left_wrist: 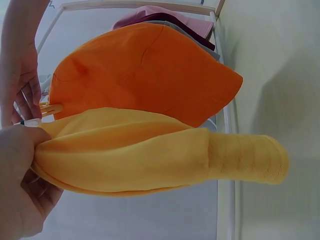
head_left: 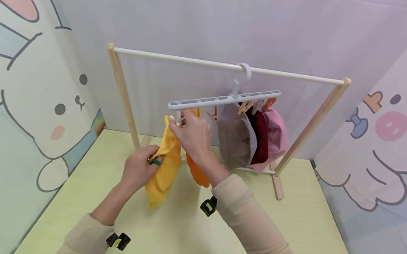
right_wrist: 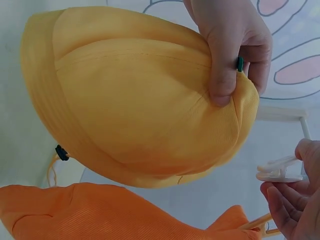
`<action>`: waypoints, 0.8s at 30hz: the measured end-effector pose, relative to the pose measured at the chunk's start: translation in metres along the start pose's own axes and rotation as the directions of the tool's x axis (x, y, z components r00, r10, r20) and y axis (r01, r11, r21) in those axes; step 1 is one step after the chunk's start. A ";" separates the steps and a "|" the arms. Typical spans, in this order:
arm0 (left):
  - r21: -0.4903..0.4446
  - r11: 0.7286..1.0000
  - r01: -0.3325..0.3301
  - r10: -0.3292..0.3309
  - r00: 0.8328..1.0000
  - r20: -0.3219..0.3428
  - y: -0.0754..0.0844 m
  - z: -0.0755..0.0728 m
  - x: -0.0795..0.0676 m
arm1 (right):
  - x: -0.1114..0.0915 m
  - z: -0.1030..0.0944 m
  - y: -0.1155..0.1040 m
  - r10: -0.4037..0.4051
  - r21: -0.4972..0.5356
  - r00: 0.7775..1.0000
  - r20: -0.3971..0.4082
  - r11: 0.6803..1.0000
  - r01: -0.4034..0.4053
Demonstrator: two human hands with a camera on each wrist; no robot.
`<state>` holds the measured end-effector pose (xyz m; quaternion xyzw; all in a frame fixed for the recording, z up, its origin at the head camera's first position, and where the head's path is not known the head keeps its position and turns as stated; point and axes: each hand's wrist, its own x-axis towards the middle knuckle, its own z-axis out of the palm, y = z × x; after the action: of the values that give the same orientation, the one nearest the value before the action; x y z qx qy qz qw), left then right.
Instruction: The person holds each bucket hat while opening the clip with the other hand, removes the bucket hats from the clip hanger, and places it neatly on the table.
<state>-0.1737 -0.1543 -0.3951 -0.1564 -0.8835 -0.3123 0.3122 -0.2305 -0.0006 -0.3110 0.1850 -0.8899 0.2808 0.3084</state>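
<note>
My left hand grips a yellow hat by its crown, thumb on one side and fingers on the other. A small dark green piece shows beside that thumb in the right wrist view. My right hand pinches a white clothespin under the left end of the grey clip hanger. The hat's crown is close to the clothespin, and a gap shows between them in the right wrist view. Just behind hangs an orange hat, held by a yellow clothespin.
Grey, dark red and pink hats hang at the hanger's right. An unused pink clothespin hangs mid-hanger. The hanger hooks over the white rail of a wooden-legged rack on a pale table, with printed curtains around.
</note>
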 end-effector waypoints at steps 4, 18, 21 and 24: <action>0.010 1.000 0.011 -0.011 1.000 0.006 -0.003 -0.006 -0.002 | 0.000 0.001 0.000 -0.021 -0.002 1.000 -0.001 1.000 0.021; 0.086 0.996 0.026 -0.028 1.000 0.011 -0.022 -0.028 -0.012 | -0.002 0.001 0.000 -0.039 0.017 0.999 0.020 0.999 0.039; 0.103 0.994 0.030 -0.032 0.999 0.009 -0.025 -0.033 -0.014 | -0.002 0.001 0.000 -0.044 0.017 0.999 0.018 0.999 0.044; 0.120 0.992 0.032 -0.034 0.999 0.008 -0.027 -0.039 -0.015 | -0.003 0.000 0.000 -0.049 0.018 0.999 0.019 0.999 0.049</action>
<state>-0.1572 -0.2013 -0.3937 -0.1243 -0.9047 -0.2631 0.3113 -0.2285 -0.0003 -0.3130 0.2121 -0.8854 0.2794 0.3049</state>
